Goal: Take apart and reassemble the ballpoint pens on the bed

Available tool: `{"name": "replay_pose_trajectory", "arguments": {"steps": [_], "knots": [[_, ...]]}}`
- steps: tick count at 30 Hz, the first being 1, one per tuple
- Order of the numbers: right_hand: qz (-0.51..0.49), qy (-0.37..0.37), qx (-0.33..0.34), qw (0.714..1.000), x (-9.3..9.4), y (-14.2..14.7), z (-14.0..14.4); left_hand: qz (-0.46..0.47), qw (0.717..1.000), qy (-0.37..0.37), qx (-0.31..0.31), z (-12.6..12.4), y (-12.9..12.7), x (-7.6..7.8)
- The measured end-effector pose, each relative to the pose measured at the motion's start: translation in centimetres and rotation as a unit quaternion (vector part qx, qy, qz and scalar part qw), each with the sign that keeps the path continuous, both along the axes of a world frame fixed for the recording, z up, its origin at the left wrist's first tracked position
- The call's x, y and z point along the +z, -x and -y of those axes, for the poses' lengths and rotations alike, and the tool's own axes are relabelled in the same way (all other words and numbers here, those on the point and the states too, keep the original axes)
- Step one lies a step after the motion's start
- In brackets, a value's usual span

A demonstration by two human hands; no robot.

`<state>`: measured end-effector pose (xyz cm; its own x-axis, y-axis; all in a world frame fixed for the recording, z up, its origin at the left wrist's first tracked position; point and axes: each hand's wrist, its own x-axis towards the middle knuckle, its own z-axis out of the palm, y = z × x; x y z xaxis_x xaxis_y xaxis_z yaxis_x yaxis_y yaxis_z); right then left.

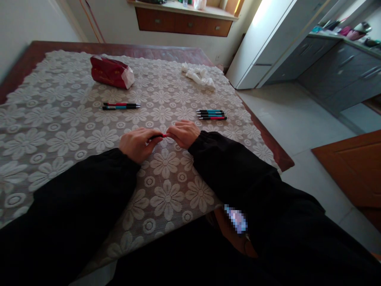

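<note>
Left pair: two pens point(120, 107), one red-marked, one blue-marked, side by side on the lace cloth point(168, 198) that covers most of the counter point(166, 53); laid parallel, seemingly to keep them tidy and within reach.

Left hand point(135, 143): thumb and fingers pinching the black part of a pen point(157, 136), apparently to steady it.

Held pen: black and red, roughly level, just above or on the cloth between the hands; which of the two, cannot tell.

Right hand point(184, 134): fingertips pinching the red end, opposite the left, so that the pen is gripped from both sides.

White wad point(199, 76): crumpled, towards the far side, well apart from the hands; material uncertain.

Right group: several pens point(211, 115), mostly blue, one red nearest; aligned in a close row, probably for order.

Containers: red packet point(108, 73), lying at far left, white end facing right, contents hidden; wall drawers point(183, 24), shut; grey cupboards point(336, 65), shut, insides unseen.
</note>
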<state>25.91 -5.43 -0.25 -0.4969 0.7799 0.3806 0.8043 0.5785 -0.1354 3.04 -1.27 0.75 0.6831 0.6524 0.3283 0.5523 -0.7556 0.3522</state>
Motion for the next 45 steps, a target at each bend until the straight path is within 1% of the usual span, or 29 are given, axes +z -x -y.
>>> {"name": "replay_pose_trajectory", "arguments": {"steps": [5, 9, 13, 15, 18, 23, 28, 30, 34, 36, 40, 45], "knots": [[0.005, -0.020, 0.008, 1.000, 0.0, 0.0, -0.1, -0.013, 1.000, -0.001, 0.009, 0.0, 0.0, 0.1], [0.042, 0.004, 0.001, 0.999, -0.1, 0.0, 0.0, -0.008, 1.000, -0.006, -0.011, 0.0, 0.0, 0.1], [0.014, -0.021, 0.003, 1.000, -0.1, -0.1, -0.1, -0.007, 1.000, 0.002, 0.017, 0.0, -0.1, 0.2], [0.021, -0.026, 0.007, 0.999, -0.2, -0.1, -0.1, -0.009, 1.000, 0.002, 0.010, 0.1, -0.1, 0.3], [0.048, -0.012, 0.005, 0.999, -0.2, -0.1, -0.1, 0.000, 1.000, -0.005, -0.004, 0.2, -0.1, 0.5], [0.024, -0.024, 0.004, 0.999, 0.0, -0.1, -0.1, -0.026, 0.999, 0.007, 0.025, 0.1, -0.1, 0.5], [0.041, -0.011, 0.014, 0.999, -0.1, -0.1, -0.1, -0.018, 0.999, -0.030, -0.015, 0.1, -0.1, 0.2], [0.033, -0.008, 0.005, 0.999, -0.1, 0.0, 0.0, -0.016, 1.000, -0.026, -0.007, 0.2, -0.1, 0.4], [0.006, -0.020, -0.015, 1.000, 0.2, 0.0, 0.0, -0.027, 0.999, 0.005, 0.040, 0.2, -0.1, 0.8], [0.008, -0.031, -0.010, 0.999, 0.4, -0.2, -0.1, -0.035, 0.998, 0.016, 0.051, 0.2, -0.1, 1.0], [0.021, -0.036, 0.011, 0.999, 0.6, -1.5, -0.6, -0.046, 0.998, 0.014, 0.049, 0.1, -0.1, 1.0], [0.018, -0.034, 0.030, 0.999, 0.4, -3.4, -1.3, -0.073, 0.993, 0.000, 0.088, 0.2, -0.2, 0.9]]}}
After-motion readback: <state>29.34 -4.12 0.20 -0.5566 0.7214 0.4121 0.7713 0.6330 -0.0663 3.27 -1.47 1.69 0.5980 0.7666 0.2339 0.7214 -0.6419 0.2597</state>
